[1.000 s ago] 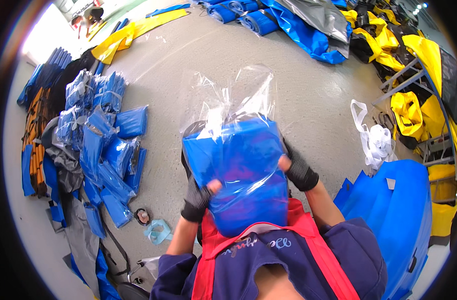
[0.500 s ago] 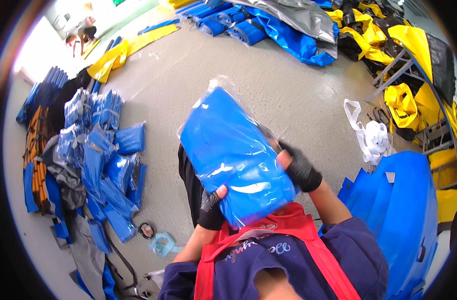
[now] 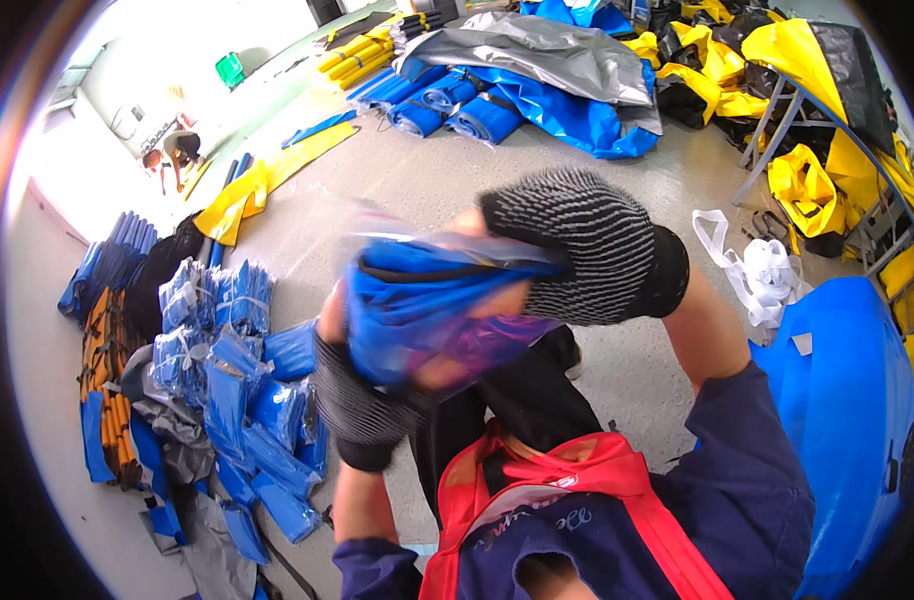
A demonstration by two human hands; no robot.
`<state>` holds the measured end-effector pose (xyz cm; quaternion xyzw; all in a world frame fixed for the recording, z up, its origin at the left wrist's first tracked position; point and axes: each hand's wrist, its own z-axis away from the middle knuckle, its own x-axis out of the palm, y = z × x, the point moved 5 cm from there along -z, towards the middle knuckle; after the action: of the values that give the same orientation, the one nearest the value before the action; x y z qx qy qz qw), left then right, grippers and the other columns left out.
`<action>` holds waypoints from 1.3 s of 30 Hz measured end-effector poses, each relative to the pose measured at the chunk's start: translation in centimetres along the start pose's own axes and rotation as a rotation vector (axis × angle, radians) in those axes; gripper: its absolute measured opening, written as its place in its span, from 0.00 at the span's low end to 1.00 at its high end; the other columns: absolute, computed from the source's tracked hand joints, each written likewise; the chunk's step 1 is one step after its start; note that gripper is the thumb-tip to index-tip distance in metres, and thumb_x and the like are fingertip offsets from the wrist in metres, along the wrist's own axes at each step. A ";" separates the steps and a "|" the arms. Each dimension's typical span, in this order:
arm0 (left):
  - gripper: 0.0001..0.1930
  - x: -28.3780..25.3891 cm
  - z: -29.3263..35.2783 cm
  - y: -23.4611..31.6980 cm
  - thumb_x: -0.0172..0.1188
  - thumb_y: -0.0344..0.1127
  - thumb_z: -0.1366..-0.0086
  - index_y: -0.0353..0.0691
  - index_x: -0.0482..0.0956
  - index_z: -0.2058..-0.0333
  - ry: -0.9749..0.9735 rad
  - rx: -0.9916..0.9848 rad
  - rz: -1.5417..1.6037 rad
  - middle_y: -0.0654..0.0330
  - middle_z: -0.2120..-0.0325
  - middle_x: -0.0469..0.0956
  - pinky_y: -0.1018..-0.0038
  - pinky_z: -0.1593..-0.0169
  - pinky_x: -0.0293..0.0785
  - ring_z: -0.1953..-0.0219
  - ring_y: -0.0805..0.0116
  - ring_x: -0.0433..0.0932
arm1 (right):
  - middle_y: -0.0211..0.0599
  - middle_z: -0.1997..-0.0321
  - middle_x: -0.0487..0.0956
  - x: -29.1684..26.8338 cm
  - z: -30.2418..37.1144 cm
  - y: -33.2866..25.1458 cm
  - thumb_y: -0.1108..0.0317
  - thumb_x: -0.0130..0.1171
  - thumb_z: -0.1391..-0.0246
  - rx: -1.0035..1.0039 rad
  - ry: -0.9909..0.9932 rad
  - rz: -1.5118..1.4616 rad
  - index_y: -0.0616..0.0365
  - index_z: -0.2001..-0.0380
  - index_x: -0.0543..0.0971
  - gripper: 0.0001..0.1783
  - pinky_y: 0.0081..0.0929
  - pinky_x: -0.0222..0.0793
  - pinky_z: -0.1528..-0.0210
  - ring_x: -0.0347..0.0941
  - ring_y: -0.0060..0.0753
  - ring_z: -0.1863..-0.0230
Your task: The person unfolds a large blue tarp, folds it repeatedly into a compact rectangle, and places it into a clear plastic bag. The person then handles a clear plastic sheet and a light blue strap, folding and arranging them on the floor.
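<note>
Raised in front of my chest is a folded blue sheet in a see-through plastic bag (image 3: 392, 310), tilted so one end faces me and blurred by motion. My right hand (image 3: 592, 245), in a dark fingerless glove with grey stripes, is closed on its far right edge. Gloved the same way, my left hand (image 3: 367, 395) grips the lower left side. Some of my fingers show dimly past the plastic; others are hidden behind the package.
Bagged blue packages (image 3: 277, 410) lie heaped on the floor at left. A large blue sheet (image 3: 837, 400) bulges at my right, near a tangle of white strap (image 3: 767, 275). Rolled blue sheets (image 3: 487, 117) lie ahead. A person (image 3: 180, 150) bends down far left.
The package has come up closer and turned from its broad flat face to its end. Both hands have risen with it, the right one onto its far edge.
</note>
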<state>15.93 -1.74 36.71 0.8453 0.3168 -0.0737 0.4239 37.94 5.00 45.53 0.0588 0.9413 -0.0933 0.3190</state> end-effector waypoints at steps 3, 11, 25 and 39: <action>0.33 -1.7 -0.4 -3.6 0.73 0.46 0.53 0.33 0.71 0.53 -0.008 -0.420 0.232 0.53 0.61 0.78 0.68 0.53 0.72 0.59 0.63 0.77 | 0.43 0.58 0.78 0.9 -1.2 3.1 0.51 0.67 0.56 0.230 0.236 -0.383 0.59 0.51 0.74 0.32 0.31 0.70 0.55 0.75 0.39 0.58; 0.34 1.5 5.5 -5.7 0.69 0.40 0.47 0.36 0.64 0.45 0.024 -0.572 0.649 0.55 0.52 0.73 0.69 0.48 0.68 0.52 0.65 0.72 | 0.38 0.56 0.78 12.6 6.6 10.2 0.51 0.52 0.42 1.057 0.065 -1.008 0.59 0.53 0.75 0.24 0.24 0.67 0.52 0.73 0.27 0.58; 0.13 1.1 6.4 -19.5 0.64 0.45 0.44 0.41 0.77 0.71 0.185 -0.886 0.531 0.68 0.77 0.73 0.80 0.66 0.65 0.72 0.79 0.68 | 0.45 0.75 0.78 21.6 11.5 11.2 0.54 0.39 0.38 1.074 0.100 -0.171 0.55 0.74 0.77 0.22 0.38 0.70 0.65 0.76 0.47 0.71; 0.12 -0.6 9.0 -22.5 0.62 0.42 0.41 0.40 0.77 0.73 0.157 -1.026 0.567 0.67 0.84 0.71 0.81 0.80 0.62 0.84 0.79 0.67 | 0.44 0.73 0.79 26.6 4.5 1.7 0.51 0.43 0.42 0.450 -0.657 0.219 0.53 0.73 0.80 0.21 0.39 0.71 0.69 0.77 0.45 0.70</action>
<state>3.27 0.96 16.20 0.5868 0.1040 0.2681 0.7569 19.87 7.11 25.50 0.1940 0.7338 -0.2760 0.5897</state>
